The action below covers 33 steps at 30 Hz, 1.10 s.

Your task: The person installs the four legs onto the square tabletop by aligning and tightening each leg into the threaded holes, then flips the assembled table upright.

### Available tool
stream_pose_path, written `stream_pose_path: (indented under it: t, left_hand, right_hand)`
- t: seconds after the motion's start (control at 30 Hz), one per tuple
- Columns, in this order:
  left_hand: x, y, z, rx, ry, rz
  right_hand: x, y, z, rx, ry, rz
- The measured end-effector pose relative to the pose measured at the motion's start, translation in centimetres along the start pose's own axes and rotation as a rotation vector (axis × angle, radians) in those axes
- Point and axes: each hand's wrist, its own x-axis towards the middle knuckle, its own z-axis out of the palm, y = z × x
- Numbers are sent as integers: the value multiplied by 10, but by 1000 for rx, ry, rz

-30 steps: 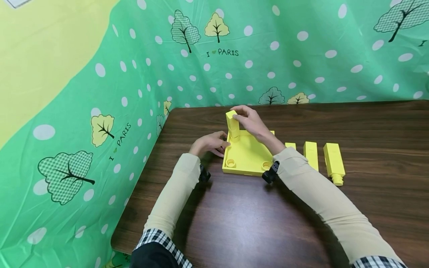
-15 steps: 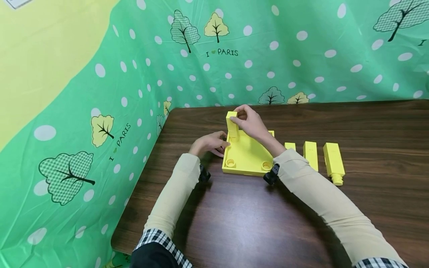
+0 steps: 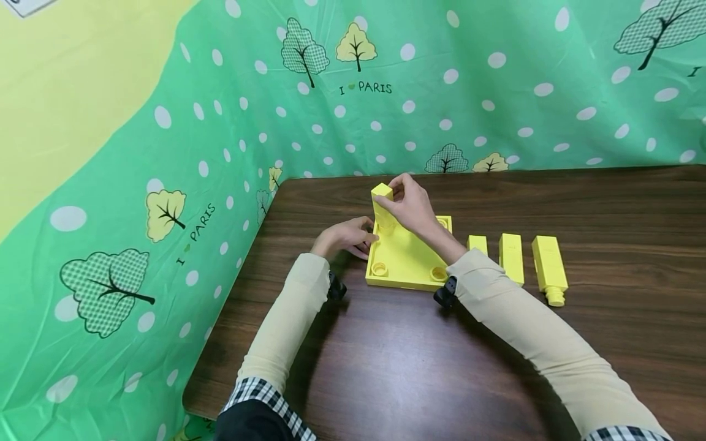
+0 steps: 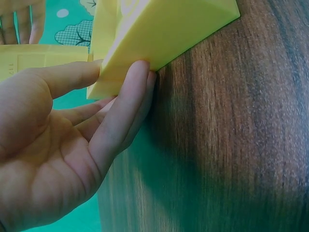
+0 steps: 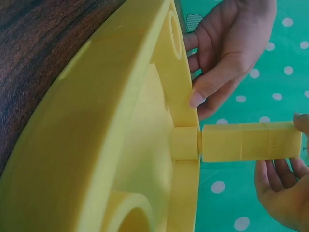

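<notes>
Item inspected: a yellow post (image 5: 251, 141), held roughly upright at the 11 o'clock corner of a yellow tray (image 3: 408, 257). The right wrist view shows a sliver of narrow neck (image 5: 200, 143) where the post meets the corner socket (image 5: 185, 143); whether it is seated fully cannot be determined.

Right hand (image 3: 412, 205): fingers pinching the post near its upper end, thumb on one side, fingertips on the opposite side. Left hand (image 3: 344, 236): at the tray's 9 o'clock edge, thumb at the rim and fingers outside it, gripping the tray.

Two vacant sockets are plain to see, the 7 o'clock socket (image 3: 379, 273) and the 5 o'clock socket (image 3: 438, 278). Three loose posts lie on the dark wooden surface (image 3: 386, 349) toward 3 o'clock: a partly hidden post (image 3: 477, 244), a middle post (image 3: 512, 254) and an outermost post (image 3: 548, 260), whose knobbed end points to 6 o'clock.

Handling assessment: the post appears to be moulded plastic, probably light, stiff and hard to damage; its smooth flat faces may slip slightly under twisting. Best hold is on two opposite faces, high on the shaft, clear of the neck. The tray is likely light enough to shift, so a firm grip on its 9 o'clock rim is advisable
</notes>
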Motion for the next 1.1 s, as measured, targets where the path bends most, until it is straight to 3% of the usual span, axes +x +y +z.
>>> stream_pose_path:
  t: [0.2, 0.5, 0.73, 1.1]
  left_hand:
    - [-1, 0, 1, 2, 10, 3]
    - [0, 0, 0, 5, -2, 11]
    - [-2, 1, 0, 18, -2, 12]
    - [-2, -1, -1, 18, 2, 13]
  right_hand:
    - [0, 5, -3, 35, -38, 11]
    - [7, 7, -11, 356, -196, 64]
    - [9, 4, -11, 395, -235, 76]
    - [9, 8, -8, 367, -187, 54]
